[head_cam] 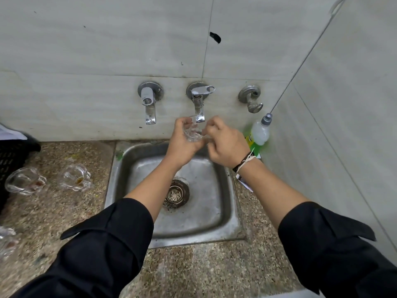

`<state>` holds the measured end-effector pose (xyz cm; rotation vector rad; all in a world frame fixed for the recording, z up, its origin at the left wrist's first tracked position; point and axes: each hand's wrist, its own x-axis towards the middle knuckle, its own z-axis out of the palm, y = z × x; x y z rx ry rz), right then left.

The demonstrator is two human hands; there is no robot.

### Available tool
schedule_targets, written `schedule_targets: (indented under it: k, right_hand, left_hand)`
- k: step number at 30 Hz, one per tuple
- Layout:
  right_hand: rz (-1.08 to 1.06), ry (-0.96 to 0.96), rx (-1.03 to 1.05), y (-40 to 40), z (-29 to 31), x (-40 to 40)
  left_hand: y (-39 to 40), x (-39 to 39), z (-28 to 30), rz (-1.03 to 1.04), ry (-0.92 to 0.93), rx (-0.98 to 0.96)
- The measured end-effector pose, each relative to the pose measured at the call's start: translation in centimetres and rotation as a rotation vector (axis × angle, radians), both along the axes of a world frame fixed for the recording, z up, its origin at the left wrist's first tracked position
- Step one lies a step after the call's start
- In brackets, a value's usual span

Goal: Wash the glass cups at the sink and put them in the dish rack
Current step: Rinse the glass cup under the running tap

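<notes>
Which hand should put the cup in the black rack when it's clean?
Probably the left hand. It already holds the glass cup under the middle tap, and the black rack sits on the left side of the counter. The right hand is on the far side, gripping the cup's handle.

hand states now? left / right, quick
Left hand: fingers curled round the glass cup under the middle tap.
Right hand: fingers pinch the same cup at its right side.

Cut off at the left edge: black rack [12, 155] and a blurry cup [6, 239]. Hidden behind the right hand [227, 147]: part of the held cup [194, 133].
</notes>
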<state>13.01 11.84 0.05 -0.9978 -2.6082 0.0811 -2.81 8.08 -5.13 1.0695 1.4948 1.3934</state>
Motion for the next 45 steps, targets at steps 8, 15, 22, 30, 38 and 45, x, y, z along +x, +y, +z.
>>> schedule_targets:
  k: [8,15,22,30,38,45]
  right_hand:
    - [0.167,-0.377,-0.423,1.3,0.4,-1.7]
    - [0.188,-0.548,-0.316,2.4,3.1,-2.2]
    - [0.173,-0.467,-0.397,1.9,3.1,-3.3]
    - [0.144,-0.529,-0.433,1.4,3.8,-3.2]
    - [0.084,-0.551,-0.449,2.0,3.7,-3.5]
    - [0.106,-0.496,-0.516,1.9,3.5,-3.1]
  left_hand:
    - [-0.1,-0.5,-0.8,-0.152,0.15,-0.028]
    - [-0.1,-0.7,-0.1,-0.126,0.232,0.03]
    - [0.5,-1.2,0.4,-0.066,0.264,0.047]
    - [-0.1,-1.4,-0.3,-0.069,0.255,0.019]
    - [0.1,-1.8,-0.9,-0.059,0.238,0.005]
    - [-0.3,-1.6,-1.0,-0.057,0.246,-0.011]
